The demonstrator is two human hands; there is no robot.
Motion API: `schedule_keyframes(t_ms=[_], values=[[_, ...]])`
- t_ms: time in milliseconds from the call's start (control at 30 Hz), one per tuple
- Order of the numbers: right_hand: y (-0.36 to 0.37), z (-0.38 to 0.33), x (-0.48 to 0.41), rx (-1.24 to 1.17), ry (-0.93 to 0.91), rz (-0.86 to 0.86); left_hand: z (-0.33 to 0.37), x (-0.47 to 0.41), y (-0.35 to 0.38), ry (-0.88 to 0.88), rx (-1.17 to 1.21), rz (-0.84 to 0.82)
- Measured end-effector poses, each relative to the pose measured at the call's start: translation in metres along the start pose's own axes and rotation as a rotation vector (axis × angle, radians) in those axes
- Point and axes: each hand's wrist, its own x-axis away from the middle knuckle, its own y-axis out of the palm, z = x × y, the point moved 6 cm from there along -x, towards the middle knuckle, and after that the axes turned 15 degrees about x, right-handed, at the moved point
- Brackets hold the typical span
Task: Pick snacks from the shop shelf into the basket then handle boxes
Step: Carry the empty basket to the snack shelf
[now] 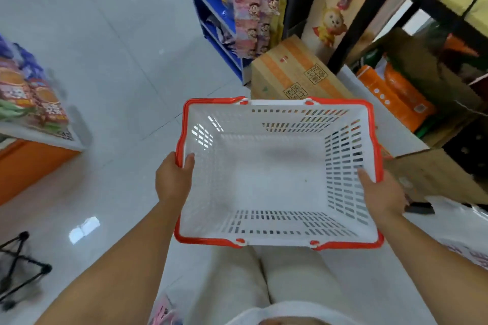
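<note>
1. Left hand [173, 179]: curled round the rim of the basket [206, 239] at 9 o'clock, thumb inside the wall.
2. Right hand [380, 192]: grips the rim at 3 o'clock, thumb inside.
3. Basket: held level, centre view.
4. Cardboard box [293, 71]: floor, 12 o'clock beyond the basket.
5. Hanging snack packets [250, 8]: 12 o'clock, farther.

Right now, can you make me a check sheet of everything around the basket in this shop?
Surface: pale tiled floor, shiny.
Job's things: white basket with red handles, empty; hanging snack packs by the blue shelf; cardboard box on the floor beside it.
Clutter: black wire stand, lower left.
Hands: left hand grips the basket's left rim; right hand grips its right rim.
Cables: nothing seen.
Surroundings: snack packets on a table at left; orange packs by a black rack at right.
</note>
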Motion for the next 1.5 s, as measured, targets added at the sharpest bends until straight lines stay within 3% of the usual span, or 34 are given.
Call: schedule_keyframes(t_ms=[300, 400, 767, 1000, 1233, 1500], values=[[0.072, -0.199, 0.028, 0.168, -0.400, -0.135, -0.100, 0.015, -0.144, -0.254, 0.133, 0.378], [0.114, -0.253, 0.055, 0.193, -0.485, -0.231, -0.133, 0.025, -0.183, -0.331, 0.165, 0.473], [0.283, -0.437, 0.191, 0.450, -0.817, -0.321, -0.278, 0.037, -0.320, -0.596, 0.344, 0.756], [0.387, -0.556, 0.307, 0.631, -1.088, -0.395, -0.348, 0.061, -0.386, -0.768, 0.478, 0.949], [0.507, -0.669, 0.451, 0.799, -1.443, -0.477, -0.386, 0.083, -0.431, -0.907, 0.577, 1.298], [0.615, -0.717, 0.647, 0.942, -1.880, -0.545, -0.415, 0.122, -0.462, -1.182, 0.704, 1.585]])
